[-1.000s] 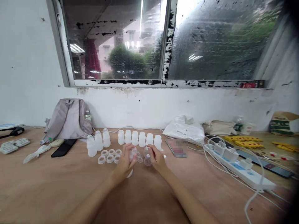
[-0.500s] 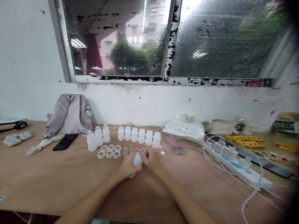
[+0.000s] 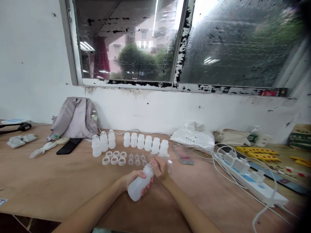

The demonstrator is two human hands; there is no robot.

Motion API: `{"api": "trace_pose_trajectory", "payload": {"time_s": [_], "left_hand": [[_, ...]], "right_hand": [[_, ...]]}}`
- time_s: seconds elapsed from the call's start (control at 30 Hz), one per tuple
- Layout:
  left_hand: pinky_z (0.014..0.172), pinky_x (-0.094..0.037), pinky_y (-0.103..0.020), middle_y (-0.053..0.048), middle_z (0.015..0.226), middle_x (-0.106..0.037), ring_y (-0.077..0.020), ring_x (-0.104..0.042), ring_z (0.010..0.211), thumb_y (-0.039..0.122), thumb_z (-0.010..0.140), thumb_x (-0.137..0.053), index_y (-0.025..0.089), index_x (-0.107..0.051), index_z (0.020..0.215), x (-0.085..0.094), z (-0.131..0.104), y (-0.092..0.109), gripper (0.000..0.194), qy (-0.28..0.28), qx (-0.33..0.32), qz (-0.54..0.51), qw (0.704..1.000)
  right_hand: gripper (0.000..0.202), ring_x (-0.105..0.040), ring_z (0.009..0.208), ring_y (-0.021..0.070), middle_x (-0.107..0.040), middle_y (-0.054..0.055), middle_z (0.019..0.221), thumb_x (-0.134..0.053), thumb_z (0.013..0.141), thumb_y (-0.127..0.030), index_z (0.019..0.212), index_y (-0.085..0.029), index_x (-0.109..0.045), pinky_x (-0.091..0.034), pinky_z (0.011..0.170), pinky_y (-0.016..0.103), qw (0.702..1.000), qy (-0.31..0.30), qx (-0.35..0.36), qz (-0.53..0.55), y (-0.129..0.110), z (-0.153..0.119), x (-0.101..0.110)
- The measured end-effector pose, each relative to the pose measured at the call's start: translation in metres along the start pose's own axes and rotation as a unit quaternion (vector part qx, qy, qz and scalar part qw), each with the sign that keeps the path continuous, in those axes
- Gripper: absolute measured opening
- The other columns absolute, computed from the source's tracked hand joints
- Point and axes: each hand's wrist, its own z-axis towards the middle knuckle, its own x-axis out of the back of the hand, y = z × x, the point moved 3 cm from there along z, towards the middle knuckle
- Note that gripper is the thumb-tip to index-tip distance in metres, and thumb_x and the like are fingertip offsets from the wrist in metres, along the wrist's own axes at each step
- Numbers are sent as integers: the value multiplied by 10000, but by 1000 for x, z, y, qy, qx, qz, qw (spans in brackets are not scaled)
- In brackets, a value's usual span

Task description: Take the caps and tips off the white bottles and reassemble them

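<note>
My left hand (image 3: 133,177) wraps round a frosted white baby bottle (image 3: 136,190), held tilted above the table with its base towards me. At the bottle's upper end my right hand (image 3: 160,169) is closed over its top; the fingers hide most of that part. Just beyond my hands lie clear nipples (image 3: 130,160) in rows, with white collar rings (image 3: 114,160) to their left. Several open bottles (image 3: 141,141) stand in a line behind. Three bottles with clear caps (image 3: 96,147) stand farther left. A small clear cap (image 3: 169,165) is right of my right hand.
A backpack (image 3: 75,118), a black phone (image 3: 69,146) and a plastic-wrapped item (image 3: 43,149) are on the left. To the right are a white plastic bag (image 3: 193,137), a power strip (image 3: 257,186) with loose cables, and yellow parts (image 3: 257,152). A wall and window stand behind the table.
The bottle has swung so its side now shows and its base points down-left towards me. My right hand has moved slightly right and down, staying at the bottle's top. The view has shifted slightly.
</note>
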Motion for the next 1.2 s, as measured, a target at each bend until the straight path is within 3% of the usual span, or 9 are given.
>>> {"api": "trace_pose_trajectory", "payload": {"time_s": [0.27,0.63,0.93,1.03,1.2], "left_hand": [[438,-332,-245,3,608,-533,-109,-491,435,363,584,-545,119,-491,871,-1,4,0,380,-56,11,-54,997],[422,-285,-222,13,603,-533,-89,-448,409,367,570,-553,123,-501,877,-1,7,4,396,-31,2,-95,995],[463,-370,-234,8,632,-558,-99,-495,452,342,582,-599,122,-535,890,8,5,1,383,35,0,-57,998],[429,-373,-240,-8,633,-585,-121,-512,443,306,559,-637,117,-576,891,1,-4,1,386,5,45,42,998],[430,-396,-269,-25,682,-602,-141,-536,462,315,597,-652,126,-598,943,-13,-20,-1,398,-50,94,121,987]], "right_hand": [[336,-386,440,104,-399,-24,473,-288,834,-323,535,-200,-377,-269,447,241,999,34,-17,33,3,1,1],[339,-360,444,92,-371,-40,458,-309,819,-332,514,-190,-350,-238,449,228,996,25,-81,5,15,6,-2],[377,-374,446,113,-443,-4,434,-313,767,-372,455,-182,-406,-219,455,243,979,-67,-185,-57,26,13,-5],[391,-386,447,127,-452,10,422,-307,754,-390,444,-183,-424,-231,458,247,971,-16,-227,-79,39,18,14],[489,-462,575,174,-586,92,614,-221,806,-457,633,-143,-554,-291,524,256,936,184,-236,-188,62,25,74]]}}
